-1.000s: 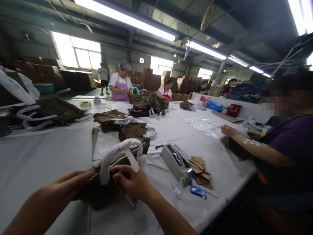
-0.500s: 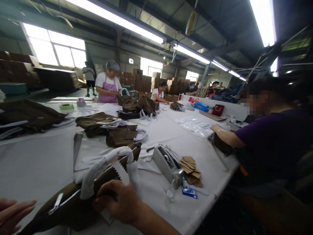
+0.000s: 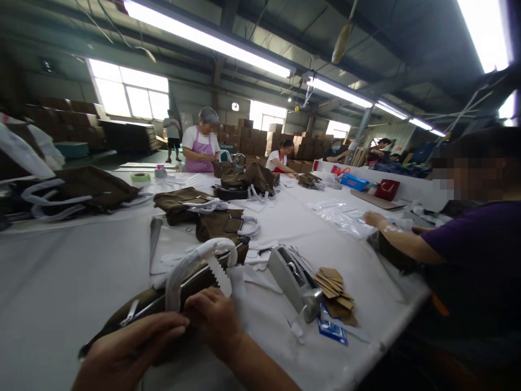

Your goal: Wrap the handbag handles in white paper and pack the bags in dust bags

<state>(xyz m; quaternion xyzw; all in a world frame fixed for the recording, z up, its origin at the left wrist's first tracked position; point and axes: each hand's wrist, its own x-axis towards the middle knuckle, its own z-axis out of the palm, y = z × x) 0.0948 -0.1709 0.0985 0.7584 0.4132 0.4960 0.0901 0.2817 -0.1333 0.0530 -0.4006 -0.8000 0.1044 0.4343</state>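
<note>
A brown handbag (image 3: 158,304) lies in front of me, its arched handle (image 3: 191,260) wrapped in white material and a zipper running along its top. My left hand (image 3: 134,342) is over the bag's near side, fingers pressed together, tips at the handle's near base. Beside those tips my right hand (image 3: 215,317) is closed, its fingers curled against the bag. What sits inside either hand's fingers is hidden. A white strip with a serrated edge (image 3: 220,276) stands up just behind my right hand; whether I hold it, I cannot tell.
Right of the bag are a grey tape dispenser (image 3: 293,282), brown paper pieces (image 3: 331,285) and a blue packet (image 3: 331,328). More brown bags (image 3: 220,224) lie farther up the white table (image 3: 81,282). A co-worker in purple (image 3: 480,239) works at the right; others stand behind.
My left hand has come in from the left edge to the handle's base, beside my right hand. My right hand stays at the bag. The view has swung left.
</note>
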